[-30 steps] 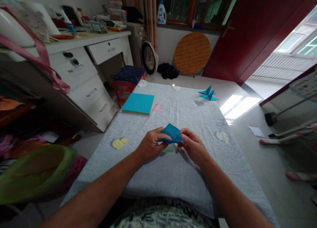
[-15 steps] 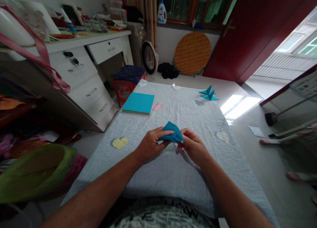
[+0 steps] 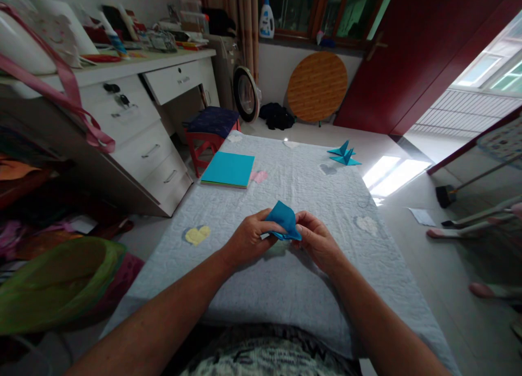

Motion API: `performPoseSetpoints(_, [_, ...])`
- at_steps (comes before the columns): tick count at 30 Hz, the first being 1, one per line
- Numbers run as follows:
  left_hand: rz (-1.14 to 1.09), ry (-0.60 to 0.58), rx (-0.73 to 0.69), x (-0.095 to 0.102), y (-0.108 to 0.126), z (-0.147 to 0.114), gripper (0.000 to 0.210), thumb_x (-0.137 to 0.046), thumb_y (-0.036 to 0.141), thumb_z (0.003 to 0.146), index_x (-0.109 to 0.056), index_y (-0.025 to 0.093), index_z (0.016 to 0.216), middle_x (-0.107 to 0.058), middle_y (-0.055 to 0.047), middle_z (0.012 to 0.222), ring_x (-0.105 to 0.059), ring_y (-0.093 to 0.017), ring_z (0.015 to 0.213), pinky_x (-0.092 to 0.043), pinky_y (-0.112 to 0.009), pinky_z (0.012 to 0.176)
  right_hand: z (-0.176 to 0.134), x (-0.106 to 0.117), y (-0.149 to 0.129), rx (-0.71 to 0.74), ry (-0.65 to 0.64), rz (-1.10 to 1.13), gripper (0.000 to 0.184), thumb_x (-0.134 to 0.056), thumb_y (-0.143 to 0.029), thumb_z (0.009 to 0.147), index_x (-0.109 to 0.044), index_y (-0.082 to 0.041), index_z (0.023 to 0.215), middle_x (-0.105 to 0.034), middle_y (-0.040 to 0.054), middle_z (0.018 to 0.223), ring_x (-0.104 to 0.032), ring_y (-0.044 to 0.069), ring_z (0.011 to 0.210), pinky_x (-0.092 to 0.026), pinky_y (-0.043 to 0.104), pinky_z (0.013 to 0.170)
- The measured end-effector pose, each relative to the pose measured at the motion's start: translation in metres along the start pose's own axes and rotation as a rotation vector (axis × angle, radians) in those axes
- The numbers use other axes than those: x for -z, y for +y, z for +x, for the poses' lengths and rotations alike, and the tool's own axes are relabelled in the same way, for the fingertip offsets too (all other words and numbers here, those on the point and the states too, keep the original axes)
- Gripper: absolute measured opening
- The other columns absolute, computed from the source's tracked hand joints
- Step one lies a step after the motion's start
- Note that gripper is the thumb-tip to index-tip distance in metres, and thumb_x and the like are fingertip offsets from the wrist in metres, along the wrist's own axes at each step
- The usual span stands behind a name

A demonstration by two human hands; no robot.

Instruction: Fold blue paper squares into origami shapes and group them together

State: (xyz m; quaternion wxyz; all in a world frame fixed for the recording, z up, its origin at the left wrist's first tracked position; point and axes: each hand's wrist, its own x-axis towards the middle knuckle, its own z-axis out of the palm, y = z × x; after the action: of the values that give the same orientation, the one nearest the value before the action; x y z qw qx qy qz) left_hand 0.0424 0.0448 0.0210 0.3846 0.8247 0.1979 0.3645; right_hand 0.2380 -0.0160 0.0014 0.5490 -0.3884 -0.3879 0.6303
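Left hand [image 3: 248, 235] grips a folded blue paper [image 3: 282, 215] from its left side, fingers laid over the face and thumb below, while the right hand [image 3: 318, 234] pinches its right corner between thumb and fingertips. Held over the middle of the near half of the cloth-covered table [image 3: 228, 213], the paper rises to a blunt peak at the top, its upper face smooth and slightly curved, its folded layers showing along the lower edge and its right corner flaring out. Two blue folded shapes [image 3: 346, 157], sharp-pointed and with upright fins, sit side by side at the table's far right corner. A square stack [image 3: 229, 169], blue on top with other colors peeking out along its near edge, lies by the far left corner. Beyond the far edge, a white bottle [image 3: 266, 19] with a blue cap carries a label too small to read; dark lettering on the wearer's shirt [image 3: 261, 357], at the near edge, is too blurred to make out. Quilted cloth stretches from the hands to the far edge and out to both sides, with a yellow heart [image 3: 198, 235] near the left edge
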Motion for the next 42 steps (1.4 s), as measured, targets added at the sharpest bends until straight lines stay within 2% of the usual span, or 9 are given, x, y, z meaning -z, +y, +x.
performPoseSetpoints(10, [-0.082,-0.074,0.035,-0.001,0.003,0.000,0.019,-0.067,0.007,0.082,-0.077,0.020,0.091,-0.069,-0.004,0.097,-0.066,-0.015,0.086,-0.050,-0.027,0.079,-0.001,-0.004,-0.004,0.015,0.054,-0.158,0.031,-0.079,-0.044,0.078,-0.061,-0.020,0.085,-0.056,-0.0043,0.068,-0.047,0.007,0.054,-0.038,0.018,0.049])
performPoseSetpoints(19, [-0.143,-0.083,0.059,-0.003,0.003,0.001,0.012,-0.069,0.014,0.082,-0.077,0.021,0.088,-0.069,-0.004,0.093,-0.064,-0.016,0.085,-0.049,-0.029,0.077,0.000,-0.006,-0.007,0.062,0.122,-0.305,0.032,-0.074,-0.047,0.079,-0.058,-0.020,0.074,-0.052,-0.0054,0.058,-0.043,0.007,0.047,-0.034,0.020,0.044])
performPoseSetpoints(22, [-0.176,-0.042,0.125,-0.004,0.001,0.001,0.007,-0.071,0.018,0.083,-0.077,0.020,0.087,-0.067,-0.003,0.090,-0.063,-0.015,0.082,-0.048,-0.028,0.076,-0.001,-0.009,-0.008,0.139,0.180,-0.346,0.029,-0.073,-0.043,0.080,-0.056,-0.020,0.074,-0.052,-0.0055,0.059,-0.045,0.008,0.048,-0.036,0.021,0.045])
performPoseSetpoints(26, [-0.271,0.080,0.297,-0.003,-0.002,0.003,0.006,-0.075,0.023,0.080,-0.075,0.017,0.080,-0.064,-0.002,0.080,-0.059,-0.014,0.075,-0.046,-0.026,0.070,-0.005,-0.014,-0.008,0.320,0.265,-0.468,0.016,-0.067,-0.032,0.085,-0.057,-0.022,0.079,-0.052,-0.0049,0.062,-0.046,0.010,0.053,-0.039,0.022,0.049])
performPoseSetpoints(31, [-0.494,0.132,0.474,-0.002,-0.001,0.006,0.019,-0.078,0.030,0.075,-0.073,0.015,0.085,-0.065,-0.001,0.076,-0.057,-0.012,0.065,-0.049,-0.026,0.064,-0.009,-0.018,-0.008,0.557,0.304,-0.710,0.005,-0.062,-0.020,0.089,-0.060,-0.023,0.085,-0.057,0.0003,0.080,-0.056,0.014,0.075,-0.048,0.026,0.064])
performPoseSetpoints(34, [-0.539,0.125,0.498,-0.004,0.001,0.007,0.022,-0.080,0.031,0.074,-0.072,0.014,0.085,-0.066,-0.001,0.076,-0.057,-0.011,0.064,-0.051,-0.026,0.064,-0.010,-0.020,-0.009,0.634,0.293,-0.786,0.008,-0.061,-0.017,0.090,-0.063,-0.024,0.093,-0.060,0.0030,0.090,-0.059,0.016,0.082,-0.050,0.027,0.065])
performPoseSetpoints(37, [-0.532,0.106,0.499,-0.005,0.000,0.007,0.024,-0.079,0.032,0.074,-0.072,0.014,0.088,-0.066,-0.002,0.078,-0.059,-0.012,0.067,-0.051,-0.026,0.063,-0.010,-0.020,-0.010,0.682,0.287,-0.835,0.012,-0.060,-0.016,0.091,-0.065,-0.025,0.098,-0.061,0.0037,0.092,-0.060,0.016,0.080,-0.051,0.028,0.063])
performPoseSetpoints(42, [-0.388,0.086,0.389,-0.006,-0.004,0.004,0.013,-0.077,0.026,0.076,-0.072,0.015,0.076,-0.062,-0.001,0.081,-0.057,-0.013,0.071,-0.046,-0.026,0.067,-0.010,-0.020,-0.009,0.742,0.298,-0.888,0.013,-0.060,-0.014,0.091,-0.068,-0.024,0.094,-0.062,0.0036,0.090,-0.060,0.016,0.079,-0.051,0.029,0.064])
